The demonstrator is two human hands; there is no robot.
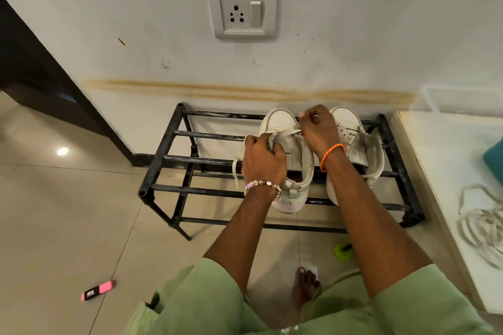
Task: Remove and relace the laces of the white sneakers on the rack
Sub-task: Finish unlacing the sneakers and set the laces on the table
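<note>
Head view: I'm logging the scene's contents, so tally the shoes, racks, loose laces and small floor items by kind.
White sneakers: 2, left sneaker, right sneaker
Shoe rack: 1
Loose lace pile on the white surface: 1
Pink marker: 1
Green item: 1
Total: 6

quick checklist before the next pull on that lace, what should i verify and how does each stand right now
1. Left sneaker steadied: ok, the left hand grips its side.
2. Lace held: ok, the right hand pinches it near the toe eyelets.
3. Both sneakers seated on the rack: ok, the right sneaker rests beside the left.
4. Free lace end not snagged: cannot tell, a strand hangs over the rack bars.
5. Removed lace within reach: ok, it lies on the white surface to the right.
</note>
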